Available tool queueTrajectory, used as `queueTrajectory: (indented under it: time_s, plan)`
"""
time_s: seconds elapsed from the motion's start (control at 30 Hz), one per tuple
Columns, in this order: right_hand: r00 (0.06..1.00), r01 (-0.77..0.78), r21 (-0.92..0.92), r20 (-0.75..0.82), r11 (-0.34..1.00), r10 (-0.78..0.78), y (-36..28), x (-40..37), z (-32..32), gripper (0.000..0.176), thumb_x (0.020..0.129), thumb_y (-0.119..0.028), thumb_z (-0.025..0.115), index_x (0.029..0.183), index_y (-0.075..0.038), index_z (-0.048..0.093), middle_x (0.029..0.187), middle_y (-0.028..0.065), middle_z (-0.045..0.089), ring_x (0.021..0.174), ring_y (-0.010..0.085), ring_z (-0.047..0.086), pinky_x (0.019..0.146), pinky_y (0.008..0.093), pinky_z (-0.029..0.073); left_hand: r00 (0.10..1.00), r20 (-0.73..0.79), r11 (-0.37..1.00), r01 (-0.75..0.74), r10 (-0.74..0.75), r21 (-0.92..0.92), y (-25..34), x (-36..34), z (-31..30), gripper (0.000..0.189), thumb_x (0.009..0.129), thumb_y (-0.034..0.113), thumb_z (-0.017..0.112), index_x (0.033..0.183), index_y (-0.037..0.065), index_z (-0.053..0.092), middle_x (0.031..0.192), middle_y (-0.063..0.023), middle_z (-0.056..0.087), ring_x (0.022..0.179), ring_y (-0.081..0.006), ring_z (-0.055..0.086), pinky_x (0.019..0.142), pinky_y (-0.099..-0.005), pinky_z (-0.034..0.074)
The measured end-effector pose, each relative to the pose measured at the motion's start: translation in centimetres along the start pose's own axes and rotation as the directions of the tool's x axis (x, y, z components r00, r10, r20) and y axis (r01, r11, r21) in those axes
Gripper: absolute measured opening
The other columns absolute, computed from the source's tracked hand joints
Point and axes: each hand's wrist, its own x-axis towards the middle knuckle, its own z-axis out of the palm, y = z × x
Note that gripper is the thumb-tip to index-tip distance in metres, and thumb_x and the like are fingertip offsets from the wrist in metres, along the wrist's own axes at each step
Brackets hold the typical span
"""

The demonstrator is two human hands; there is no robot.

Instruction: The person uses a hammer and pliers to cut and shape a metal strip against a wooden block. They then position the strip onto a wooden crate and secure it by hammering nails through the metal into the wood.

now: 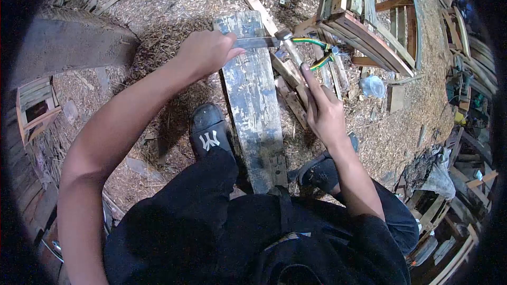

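My left hand (208, 50) is closed on the blade end of a handsaw (256, 43), which lies crosswise over a worn plank. The saw's looped green, yellow and black handle points right, past the plank's edge. My right hand (326, 113) grips a hammer (293, 51), index finger stretched along its shaft. The hammer's head overlaps the saw where blade meets handle. Below both tools the long plank (253, 111), with flaking grey-white paint, runs back between my legs.
A slatted wooden frame (369, 37) stands at upper right, with loose wood strips (290, 71) beside the plank. A thick timber beam (79, 45) is at left. Wood chips cover the ground, and a clear plastic bag (373, 87) lies there. Scrap wood (459, 200) is piled at right.
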Motion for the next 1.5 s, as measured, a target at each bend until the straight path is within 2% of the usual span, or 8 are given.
queueTrajectory:
  time_s: [0.27,0.43,0.87,0.93,1.13,1.3,1.4,1.5]
  plan:
    - [0.999,-0.035,-0.001,0.019,0.999,0.035,0.9,0.2,0.7,0.069,0.093,0.005,0.063,0.156,-0.022,0.05,0.092,0.028,0.07,0.082,0.0449,0.071,0.073,0.0506,0.056,0.983,0.176,0.993,0.071,-0.053,-0.097,-0.5,1.8,-0.6,0.064,0.105,0.059,0.05,0.105,-0.001,0.071,0.078,-0.0207,0.072,0.075,-0.0354,0.074,0.074,-0.0491,0.061]
    - [1.0,-0.008,0.026,-0.02,1.0,0.009,1.8,0.9,1.5,0.077,0.092,-0.004,0.066,0.158,-0.036,0.044,0.082,0.0216,0.067,0.073,0.0429,0.07,0.068,0.054,0.057,0.927,0.373,0.931,0.17,-0.039,-0.323,-1.3,3.5,-1.5,0.073,0.102,0.065,0.053,0.082,-0.003,0.072,0.062,-0.0159,0.064,0.056,-0.0269,0.063,0.06,-0.0445,0.054]
    - [0.999,-0.011,0.003,0.037,1.0,0.01,1.5,1.7,0.7,0.072,0.096,-0.008,0.066,0.158,-0.036,0.043,0.079,0.0248,0.066,0.074,0.0468,0.07,0.068,0.0555,0.057,0.951,0.31,0.962,0.065,0.022,-0.267,-1.7,4.8,-1.9,0.075,0.098,0.066,0.057,0.075,-0.004,0.071,0.06,-0.0174,0.063,0.057,-0.0299,0.063,0.058,-0.0479,0.05]
    - [0.999,-0.021,-0.004,0.038,1.0,0.021,0.2,1.9,0.0,0.069,0.096,-0.005,0.065,0.157,-0.029,0.046,0.084,0.0268,0.068,0.078,0.0465,0.071,0.069,0.0535,0.056,0.906,0.423,0.97,0.124,-0.024,-0.211,-0.7,4.4,-3.4,0.079,0.102,0.065,0.052,0.096,-0.011,0.073,0.086,-0.0281,0.073,0.08,-0.0403,0.072,0.078,-0.0509,0.058]
    - [0.991,-0.09,0.034,0.1,0.995,0.086,-0.7,2.7,-0.5,0.061,0.098,0.0,0.061,0.156,-0.019,0.05,0.091,0.0299,0.071,0.083,0.0459,0.072,0.072,0.0511,0.056,0.934,0.354,0.992,0.09,-0.051,-0.093,0.4,4.0,-3.9,0.068,0.105,0.057,0.053,0.1,-0.008,0.074,0.094,-0.0282,0.074,0.086,-0.0425,0.074,0.082,-0.0514,0.059]
    - [0.995,-0.099,0.15,0.044,0.984,0.094,-1.4,2.7,-0.8,0.057,0.101,-0.001,0.059,0.155,-0.017,0.051,0.099,0.0321,0.071,0.089,0.0456,0.073,0.075,0.0489,0.057,0.954,0.292,0.991,0.098,-0.068,-0.089,0.7,3.2,-3.4,0.065,0.104,0.056,0.053,0.091,-0.005,0.073,0.08,-0.0246,0.072,0.077,-0.0429,0.071,0.076,-0.0521,0.057]
    - [0.957,-0.229,0.078,0.201,0.97,0.21,-1.5,2.8,-1.1,0.054,0.102,-0.001,0.058,0.154,-0.016,0.053,0.11,0.0327,0.069,0.098,0.0447,0.071,0.078,0.046,0.058,0.964,0.256,0.993,0.088,-0.066,-0.074,0.9,2.8,-3.3,0.065,0.104,0.056,0.053,0.09,-0.005,0.073,0.081,-0.0252,0.072,0.078,-0.0441,0.072,0.077,-0.0531,0.058]
    - [0.987,-0.154,0.158,0.079,0.975,0.143,-1.7,2.6,-0.7,0.052,0.103,-0.002,0.058,0.153,-0.015,0.053,0.116,0.032,0.068,0.103,0.045,0.068,0.078,0.0425,0.058,0.972,0.228,0.995,0.08,-0.066,-0.053,1.1,2.4,-3.4,0.064,0.104,0.056,0.053,0.09,-0.004,0.072,0.081,-0.0262,0.071,0.078,-0.0447,0.072,0.076,-0.0536,0.058]
